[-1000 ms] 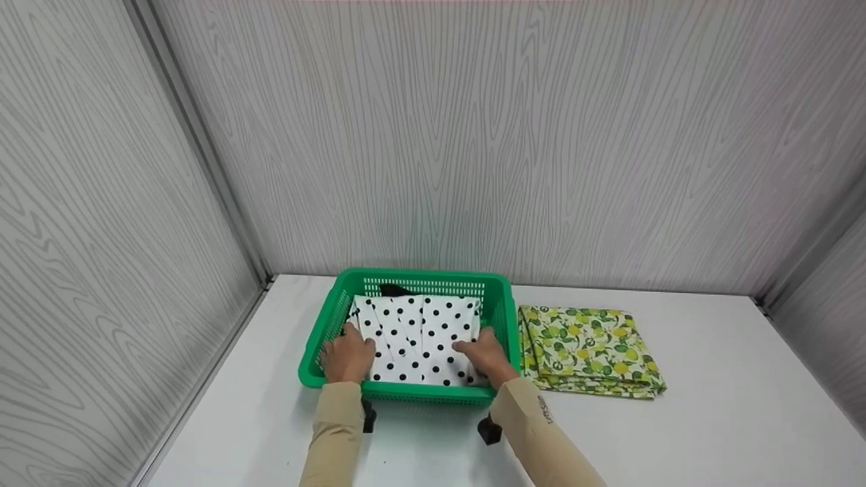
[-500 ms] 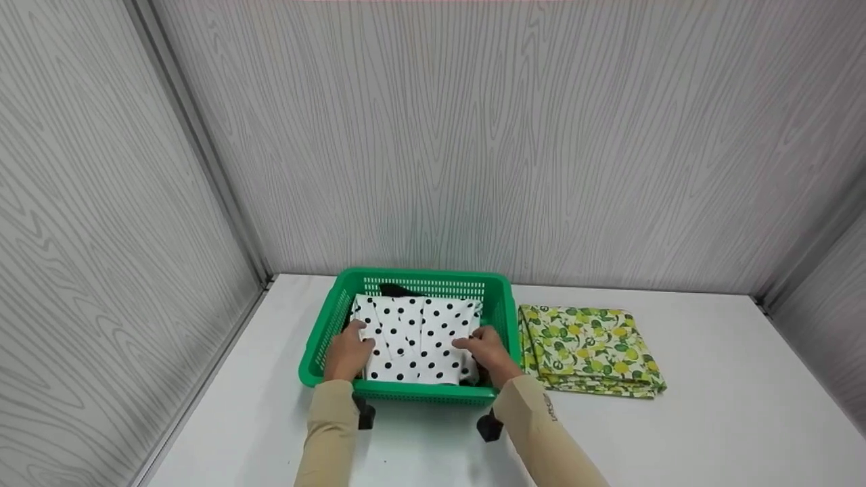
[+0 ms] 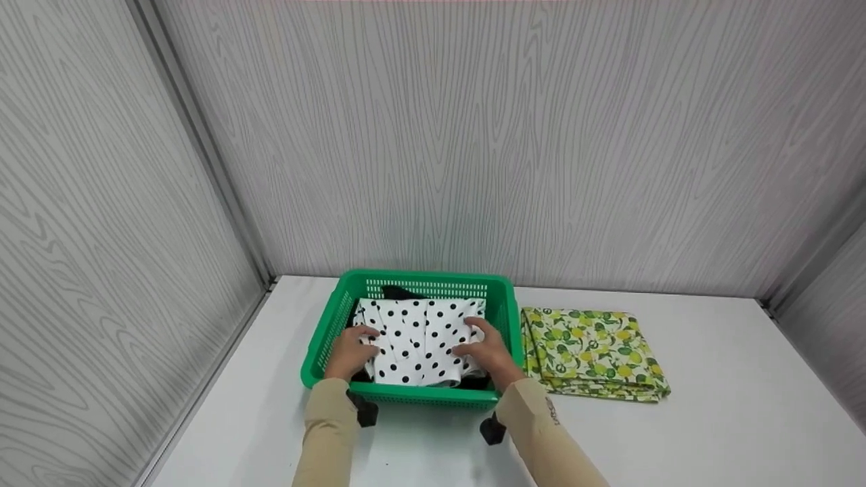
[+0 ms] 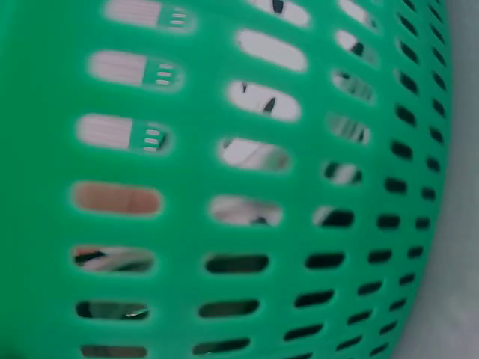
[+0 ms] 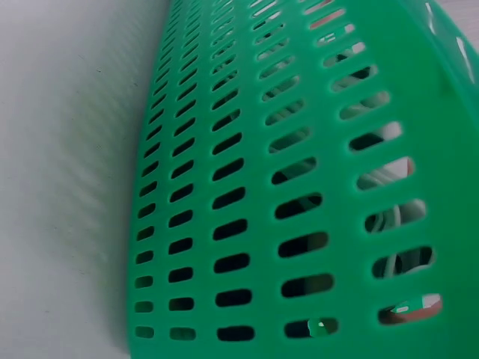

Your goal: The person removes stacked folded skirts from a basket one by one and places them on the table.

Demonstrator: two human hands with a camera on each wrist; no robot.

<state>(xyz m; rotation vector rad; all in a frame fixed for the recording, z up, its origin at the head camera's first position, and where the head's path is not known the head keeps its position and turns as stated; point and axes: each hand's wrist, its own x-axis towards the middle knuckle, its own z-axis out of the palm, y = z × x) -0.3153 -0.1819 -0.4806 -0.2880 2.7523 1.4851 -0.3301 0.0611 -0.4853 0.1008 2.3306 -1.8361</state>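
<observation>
A folded white cloth with black dots lies in a green slotted plastic basket. At the cloth's left side, my left hand reaches over the basket's front rim, index finger and thumb apart on the cloth. My right hand is at the right side, thumb and index finger likewise spread over the dotted cloth. The remaining fingers of both hands are mostly hidden. Both wrist views mainly show the outer basket wall, with cloth and bits of skin glimpsed through its slots.
A folded lemon-print cloth lies on the white table, close to the basket's right side. Something black shows behind the dotted cloth in the basket. Grey wood-grain panels stand at the back and sides.
Both hands have loosened at the cloth's sides, and their index fingers now show apart from the thumbs. The dotted cloth has shifted slightly, and its front right corner curls more.
</observation>
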